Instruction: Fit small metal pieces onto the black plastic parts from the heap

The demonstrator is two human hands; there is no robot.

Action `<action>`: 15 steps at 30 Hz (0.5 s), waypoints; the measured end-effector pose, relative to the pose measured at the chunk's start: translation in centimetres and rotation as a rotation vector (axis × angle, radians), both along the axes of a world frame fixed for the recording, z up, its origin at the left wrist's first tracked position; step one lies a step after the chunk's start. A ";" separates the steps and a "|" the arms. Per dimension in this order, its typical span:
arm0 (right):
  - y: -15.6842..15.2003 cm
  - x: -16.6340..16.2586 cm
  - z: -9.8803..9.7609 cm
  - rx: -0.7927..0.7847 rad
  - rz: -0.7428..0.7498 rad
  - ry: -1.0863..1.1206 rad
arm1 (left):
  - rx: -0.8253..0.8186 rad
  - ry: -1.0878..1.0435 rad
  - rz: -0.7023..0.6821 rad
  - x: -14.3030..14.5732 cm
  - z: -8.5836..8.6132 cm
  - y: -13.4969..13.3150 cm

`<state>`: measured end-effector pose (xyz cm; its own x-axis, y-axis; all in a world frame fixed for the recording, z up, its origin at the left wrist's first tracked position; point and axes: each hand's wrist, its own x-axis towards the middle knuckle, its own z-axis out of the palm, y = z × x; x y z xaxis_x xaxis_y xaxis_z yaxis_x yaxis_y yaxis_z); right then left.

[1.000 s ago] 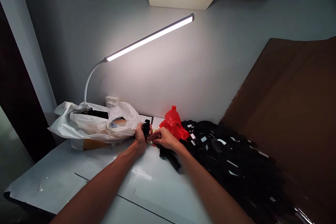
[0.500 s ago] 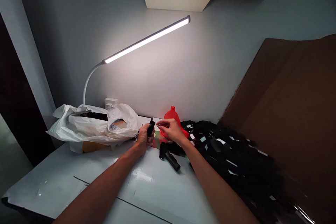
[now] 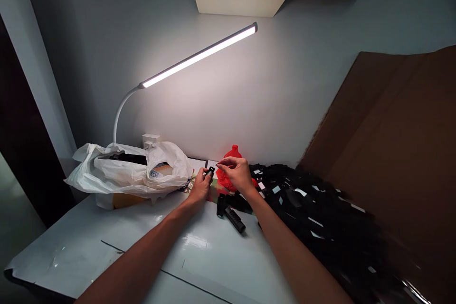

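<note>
My left hand (image 3: 200, 189) is closed around a small black plastic piece (image 3: 211, 171) with a loop at its upper end. Just right of it, my right hand (image 3: 238, 173) pinches thumb and fingertips together on something too small to make out. The two hands are close but apart. Below them on the table lie a ribbed black plastic piece (image 3: 234, 220) and a shorter black piece (image 3: 221, 205). Behind my right hand stands a red plastic bag (image 3: 233, 152), partly hidden by it.
A big heap of black pieces with pale labels (image 3: 302, 204) covers the table's right side, against a cardboard sheet (image 3: 388, 128). At left, a white plastic bag (image 3: 121, 173) lies on the white table (image 3: 199, 266). A lit lamp (image 3: 199, 56) hangs above.
My left hand has turned the black piece, so its loop now shows at the top. My right hand has shifted slightly right, still pinched. The view moved a little.
</note>
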<state>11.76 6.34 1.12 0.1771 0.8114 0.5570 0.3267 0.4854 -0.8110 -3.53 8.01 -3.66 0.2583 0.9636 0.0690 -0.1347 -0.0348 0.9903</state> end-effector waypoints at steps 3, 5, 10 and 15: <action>-0.2 -0.1 -0.1 -0.024 0.004 -0.046 | 0.148 0.083 0.066 0.0 -0.4 0.2; -0.3 -0.2 -0.2 -0.037 0.007 -0.080 | 0.226 0.129 0.095 -0.1 -0.5 0.2; -0.5 -0.4 -0.3 -0.032 -0.055 -0.157 | 0.300 0.190 0.122 -0.2 -0.7 0.3; -0.7 -0.6 -0.3 -0.010 -0.105 -0.258 | 0.345 0.268 0.079 -0.3 -0.9 0.3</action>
<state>11.17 5.61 0.77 0.1145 0.8018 0.5866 0.5711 0.4300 -0.6993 -3.84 8.35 -4.57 0.2378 0.9134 0.3303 0.1415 -0.3690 0.9186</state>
